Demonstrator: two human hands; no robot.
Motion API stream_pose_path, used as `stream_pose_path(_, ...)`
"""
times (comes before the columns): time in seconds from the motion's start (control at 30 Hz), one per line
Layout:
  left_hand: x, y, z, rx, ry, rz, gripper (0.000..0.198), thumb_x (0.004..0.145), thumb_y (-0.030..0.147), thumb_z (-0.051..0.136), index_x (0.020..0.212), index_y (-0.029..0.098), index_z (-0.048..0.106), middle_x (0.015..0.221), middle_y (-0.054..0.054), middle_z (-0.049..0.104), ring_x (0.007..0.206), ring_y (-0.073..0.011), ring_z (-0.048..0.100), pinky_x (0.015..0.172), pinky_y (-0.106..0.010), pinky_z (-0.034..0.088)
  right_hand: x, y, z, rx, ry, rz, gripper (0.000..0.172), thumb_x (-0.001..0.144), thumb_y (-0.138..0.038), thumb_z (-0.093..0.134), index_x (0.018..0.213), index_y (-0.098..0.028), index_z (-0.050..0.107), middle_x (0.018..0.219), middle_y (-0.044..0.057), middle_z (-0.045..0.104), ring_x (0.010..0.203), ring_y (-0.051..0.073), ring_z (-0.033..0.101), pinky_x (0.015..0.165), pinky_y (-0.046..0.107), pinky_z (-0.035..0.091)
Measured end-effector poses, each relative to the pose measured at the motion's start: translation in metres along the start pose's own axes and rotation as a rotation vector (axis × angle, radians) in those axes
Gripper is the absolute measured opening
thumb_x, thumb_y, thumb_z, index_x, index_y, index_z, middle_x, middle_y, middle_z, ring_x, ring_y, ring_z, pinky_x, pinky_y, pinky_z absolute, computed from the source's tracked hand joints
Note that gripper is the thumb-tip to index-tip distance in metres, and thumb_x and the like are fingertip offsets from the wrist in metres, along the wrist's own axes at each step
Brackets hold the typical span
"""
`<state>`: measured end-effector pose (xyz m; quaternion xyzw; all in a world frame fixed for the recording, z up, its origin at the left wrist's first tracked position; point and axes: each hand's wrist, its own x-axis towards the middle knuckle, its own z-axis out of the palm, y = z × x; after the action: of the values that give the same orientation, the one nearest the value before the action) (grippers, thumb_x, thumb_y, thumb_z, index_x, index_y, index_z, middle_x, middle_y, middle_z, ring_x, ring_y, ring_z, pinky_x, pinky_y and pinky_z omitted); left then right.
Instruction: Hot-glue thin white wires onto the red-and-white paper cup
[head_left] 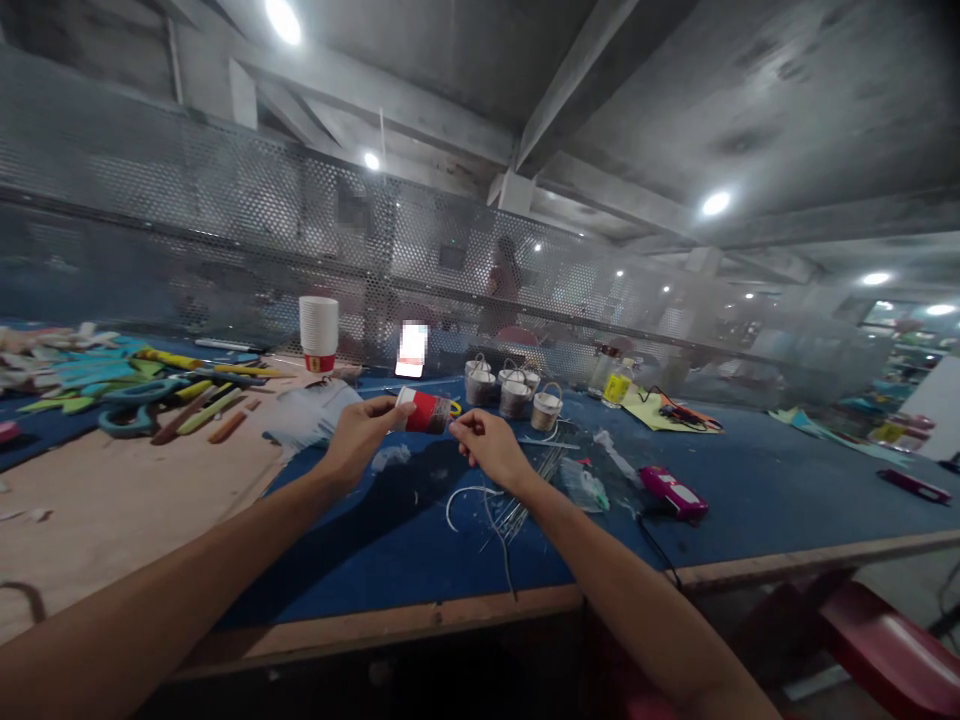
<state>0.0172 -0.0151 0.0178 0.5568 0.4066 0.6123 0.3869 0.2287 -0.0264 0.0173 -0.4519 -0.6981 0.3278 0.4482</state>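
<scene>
My left hand (pixel 358 432) is closed around the white rim end of a red paper cup (pixel 429 411), which lies on its side above the blue tabletop. A grey-brown band covers the cup's base end. At that end my right hand (pixel 486 442) has its fingers pinched together, close to or touching the band. What they hold, if anything, is too small to tell. Below my right hand lie loose thin wires (pixel 517 510) and a curled white cord (pixel 454 508). Just beyond the hands stand several small cups with looped handles (pixel 514 397), wrapped in grey and brown.
A stack of paper cups (pixel 319 330) stands at the back left, near a lit phone (pixel 411 350). Scissors (pixel 139 408) and several tools lie left on a wooden board (pixel 210 480). A purple device (pixel 673 493) and yellow-labelled bottle (pixel 618 386) are right. A perforated metal screen (pixel 427 250) runs behind.
</scene>
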Motion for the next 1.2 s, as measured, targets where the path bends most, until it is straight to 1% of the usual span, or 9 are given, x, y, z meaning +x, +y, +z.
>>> stream_pose_path(0.07,0.000,-0.002,0.001,0.015,-0.020,-0.008,0.025,0.073,0.045,0.084,0.081,0.021,0.084,0.080,-0.004,0.078,0.075,-0.0213,0.065,0.072,-0.032,0.050,-0.002,-0.001,-0.003,-0.080,0.066,-0.092,0.018,0.097,-0.038,0.065,0.093,-0.020,0.067,0.067,-0.004,0.063,0.053,0.012,0.057,0.054,0.023,0.044)
stream_pose_path(0.2,0.000,-0.006,0.003,0.007,-0.072,-0.018,0.023,0.072,0.040,0.085,0.082,0.019,0.084,0.083,-0.006,0.079,0.077,-0.0211,0.065,0.075,-0.032,0.049,-0.004,-0.004,-0.006,-0.212,0.178,-0.275,0.024,0.098,-0.045,0.063,0.092,-0.022,0.070,0.079,-0.001,0.071,0.073,0.016,0.066,0.071,0.026,0.048)
stream_pose_path(0.27,0.000,-0.006,0.004,-0.006,-0.095,-0.005,0.023,0.072,0.039,0.086,0.083,0.018,0.084,0.084,-0.007,0.080,0.079,-0.0209,0.066,0.077,-0.032,0.048,-0.004,-0.005,-0.006,-0.234,0.204,-0.320,0.026,0.099,-0.046,0.062,0.092,-0.022,0.071,0.083,0.000,0.073,0.077,0.017,0.067,0.074,0.027,0.049)
stream_pose_path(0.37,-0.002,-0.003,0.006,0.014,-0.120,0.004,0.024,0.073,0.039,0.085,0.083,0.017,0.084,0.084,-0.007,0.080,0.079,-0.0211,0.066,0.078,-0.032,0.047,-0.003,-0.006,-0.007,-0.235,0.219,-0.349,0.027,0.100,-0.046,0.061,0.093,-0.022,0.072,0.084,0.001,0.074,0.076,0.017,0.068,0.074,0.027,0.049)
stream_pose_path(0.5,-0.005,0.000,0.007,0.041,-0.136,-0.003,0.023,0.073,0.039,0.083,0.082,0.018,0.084,0.081,-0.005,0.079,0.076,-0.0204,0.066,0.074,-0.031,0.046,-0.002,-0.006,-0.008,-0.225,0.235,-0.374,0.024,0.099,-0.043,0.063,0.094,-0.022,0.073,0.085,0.001,0.074,0.077,0.016,0.068,0.074,0.026,0.049)
stream_pose_path(0.67,-0.006,-0.001,0.006,0.045,-0.176,0.001,0.020,0.075,0.038,0.083,0.082,0.019,0.085,0.079,-0.004,0.078,0.074,-0.0185,0.064,0.072,-0.030,0.045,-0.002,-0.008,-0.009,-0.215,0.239,-0.384,0.022,0.099,-0.041,0.064,0.092,-0.022,0.073,0.086,0.001,0.074,0.075,0.016,0.066,0.074,0.027,0.049)
stream_pose_path(0.8,-0.007,0.000,0.007,0.042,-0.200,0.014,0.019,0.075,0.040,0.083,0.079,0.021,0.084,0.077,-0.003,0.077,0.072,-0.0186,0.063,0.070,-0.029,0.045,-0.001,-0.009,-0.008,-0.251,0.243,-0.342,0.023,0.099,-0.042,0.063,0.093,-0.023,0.073,0.085,0.001,0.073,0.075,0.017,0.065,0.074,0.027,0.049)
stream_pose_path(0.93,-0.008,0.002,0.008,0.049,-0.206,0.019,0.023,0.074,0.043,0.082,0.076,0.020,0.083,0.074,-0.004,0.075,0.069,-0.0192,0.062,0.068,-0.030,0.045,0.001,-0.007,-0.009,-0.276,0.248,-0.296,0.025,0.100,-0.045,0.061,0.095,-0.024,0.074,0.085,0.001,0.073,0.076,0.018,0.064,0.075,0.028,0.049)
stream_pose_path(1.2,-0.006,-0.002,0.006,0.046,-0.220,0.011,0.021,0.074,0.041,0.082,0.078,0.021,0.084,0.075,-0.003,0.076,0.069,-0.0183,0.062,0.067,-0.029,0.045,0.003,-0.002,-0.013,-0.234,0.260,-0.287,0.023,0.097,-0.043,0.065,0.092,-0.023,0.075,0.084,0.000,0.073,0.076,0.017,0.065,0.074,0.027,0.047)
